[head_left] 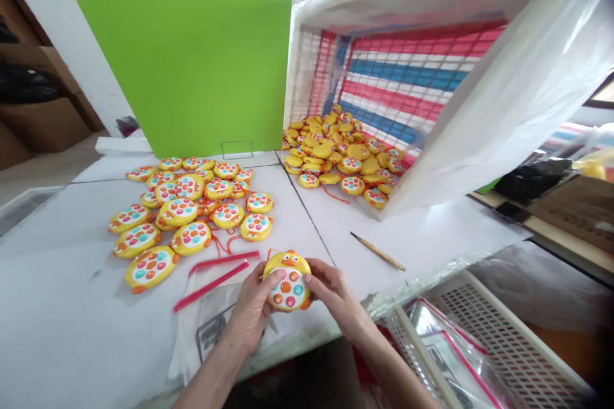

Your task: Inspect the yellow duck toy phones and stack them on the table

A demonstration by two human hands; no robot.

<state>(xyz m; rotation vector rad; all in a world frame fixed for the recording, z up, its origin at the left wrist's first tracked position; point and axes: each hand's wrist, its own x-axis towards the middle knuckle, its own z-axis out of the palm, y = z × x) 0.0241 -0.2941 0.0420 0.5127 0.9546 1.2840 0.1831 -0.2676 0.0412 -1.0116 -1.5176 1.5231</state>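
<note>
Near the table's front edge, a yellow duck-shaped toy with a white belly and coloured round buttons is held upright, face toward me. My left hand grips its left side, thumb lying on the belly by a button. Around the right side my right hand is closed, its thumb at the belly's edge. Just left of the hands lie clear plastic bags with red strips. Several more duck toys are spread on the table at the left, mostly buttons up, some with orange cords.
A heap of duck toys spills from a plastic-draped box with a striped lining. A green panel stands at the back. A wooden-handled tool lies at right. Below the edge, a white basket holds bags.
</note>
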